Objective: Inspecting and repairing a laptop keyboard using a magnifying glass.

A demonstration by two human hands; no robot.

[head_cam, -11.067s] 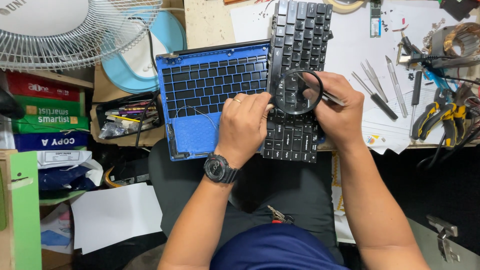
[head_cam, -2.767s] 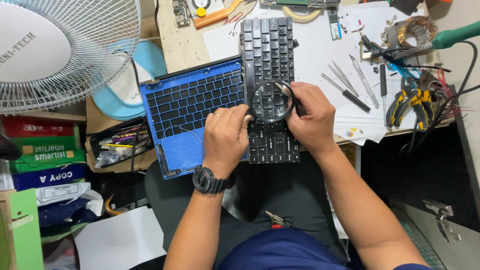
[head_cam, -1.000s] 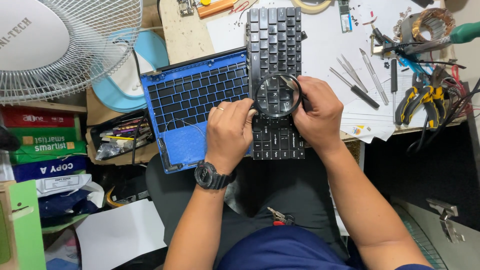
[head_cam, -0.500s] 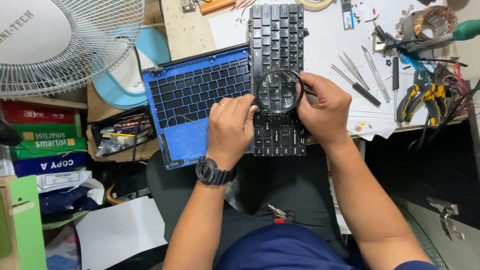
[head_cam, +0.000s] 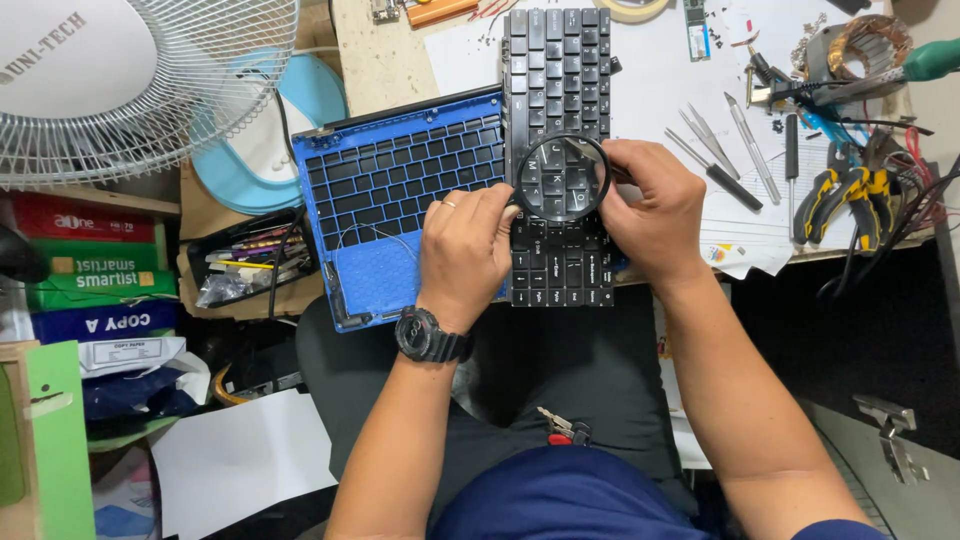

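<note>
The step in hand looked like inspection: a loose black laptop keyboard [head_cam: 558,150] lay upright in the frame's upper centre, its lower end overlapping the edge of a blue laptop palmrest frame [head_cam: 400,215], and a round magnifying glass [head_cam: 561,178] was held just above its middle rows. The keys showed enlarged through the lens.

The right hand [head_cam: 652,212] was closed around the magnifier's handle at the lens's right rim, fingers curled, so the handle itself was mostly hidden. The left hand [head_cam: 466,255] rested partly on the blue frame and partly on the keyboard's left edge, its fingertips touching the lens's left rim and the keys just beside it; the fingers were bent rather than clenched, and whether they pinched anything small could not be told. A black wristwatch [head_cam: 432,335] sat on that wrist.

By my judgement the next move would call for a steady lens held level over the keys and a light, sure touch from the left fingers on one key or row, without shifting the keyboard off the frame.

To the right of the frame lay tweezers [head_cam: 708,140], a slim screwdriver [head_cam: 714,176] and yellow-handled pliers [head_cam: 838,195] on white paper [head_cam: 660,80], all well apart from both hands. A white desk fan [head_cam: 130,80] filled the upper left, and reams of copy paper [head_cam: 90,270] were stacked at the left edge.
</note>
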